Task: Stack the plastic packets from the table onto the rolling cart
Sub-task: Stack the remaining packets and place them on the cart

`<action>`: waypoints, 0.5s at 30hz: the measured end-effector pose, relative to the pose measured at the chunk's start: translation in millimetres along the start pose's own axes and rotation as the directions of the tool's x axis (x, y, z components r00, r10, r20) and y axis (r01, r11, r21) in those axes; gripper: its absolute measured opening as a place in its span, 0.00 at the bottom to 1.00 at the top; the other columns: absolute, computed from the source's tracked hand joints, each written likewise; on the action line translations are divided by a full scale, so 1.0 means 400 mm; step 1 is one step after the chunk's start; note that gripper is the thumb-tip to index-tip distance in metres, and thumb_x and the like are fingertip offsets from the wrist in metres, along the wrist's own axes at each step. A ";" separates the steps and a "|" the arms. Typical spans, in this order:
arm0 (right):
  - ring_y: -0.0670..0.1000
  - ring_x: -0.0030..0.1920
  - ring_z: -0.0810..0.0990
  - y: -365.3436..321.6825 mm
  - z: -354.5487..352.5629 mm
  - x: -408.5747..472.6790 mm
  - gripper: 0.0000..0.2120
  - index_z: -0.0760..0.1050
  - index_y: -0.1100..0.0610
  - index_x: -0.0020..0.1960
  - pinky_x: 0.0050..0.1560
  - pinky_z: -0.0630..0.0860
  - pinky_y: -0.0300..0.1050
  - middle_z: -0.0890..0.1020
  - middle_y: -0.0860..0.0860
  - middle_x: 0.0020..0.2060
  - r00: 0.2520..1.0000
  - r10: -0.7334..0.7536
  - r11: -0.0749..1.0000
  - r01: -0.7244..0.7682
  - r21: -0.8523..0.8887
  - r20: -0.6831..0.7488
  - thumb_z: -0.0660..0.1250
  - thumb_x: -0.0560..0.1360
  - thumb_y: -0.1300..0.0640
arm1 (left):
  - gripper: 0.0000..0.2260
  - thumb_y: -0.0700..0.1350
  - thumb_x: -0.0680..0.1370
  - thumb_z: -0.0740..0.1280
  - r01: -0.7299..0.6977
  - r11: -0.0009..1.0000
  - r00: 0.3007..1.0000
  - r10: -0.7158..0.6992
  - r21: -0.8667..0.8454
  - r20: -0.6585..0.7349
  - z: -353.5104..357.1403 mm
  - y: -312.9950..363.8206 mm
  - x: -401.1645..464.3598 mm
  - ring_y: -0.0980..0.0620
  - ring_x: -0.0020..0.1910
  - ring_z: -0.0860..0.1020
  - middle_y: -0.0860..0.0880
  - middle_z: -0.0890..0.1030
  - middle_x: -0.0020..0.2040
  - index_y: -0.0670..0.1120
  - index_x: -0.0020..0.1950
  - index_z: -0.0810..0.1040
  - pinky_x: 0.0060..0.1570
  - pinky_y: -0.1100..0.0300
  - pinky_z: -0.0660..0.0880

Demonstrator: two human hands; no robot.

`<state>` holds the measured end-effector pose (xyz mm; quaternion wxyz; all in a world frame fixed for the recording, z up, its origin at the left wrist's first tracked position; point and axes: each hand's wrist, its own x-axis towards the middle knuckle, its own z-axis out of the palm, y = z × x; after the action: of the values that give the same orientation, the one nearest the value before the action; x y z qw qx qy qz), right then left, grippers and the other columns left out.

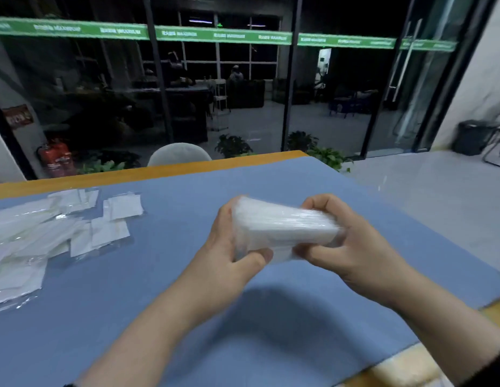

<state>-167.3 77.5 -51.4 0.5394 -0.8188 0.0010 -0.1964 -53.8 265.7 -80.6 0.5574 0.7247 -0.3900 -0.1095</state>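
Both my hands hold a thick stack of clear plastic packets (282,227) above the blue table mat (187,289). My left hand (229,255) grips the stack's left end, thumb on the near side. Its right end sits in my right hand (352,241), fingers curled round it. More white and clear packets (47,233) lie scattered loosely on the mat at the left. No rolling cart is in view.
The wooden table edge (159,171) runs along the far side, with a grey chair back (179,155) behind it. Potted plants (327,155) and a glass wall stand beyond. A red fire extinguisher (57,157) is at far left, a black bin (472,136) at right.
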 end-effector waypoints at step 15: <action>0.47 0.46 0.83 0.051 -0.441 -0.851 0.27 0.75 0.43 0.60 0.46 0.81 0.43 0.82 0.44 0.49 0.751 0.355 0.922 -0.379 0.078 -0.556 0.81 0.65 0.53 | 0.15 0.40 0.72 0.78 -0.044 0.992 0.809 0.105 -0.118 0.578 0.774 0.266 -0.089 0.56 0.52 0.83 0.53 0.86 0.51 0.51 0.56 0.82 0.53 0.61 0.77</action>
<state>-534.0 -13.9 -118.3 0.5266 -0.7190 0.3235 -0.3179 -308.5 58.4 -105.2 0.4500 0.6121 -0.5641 -0.3234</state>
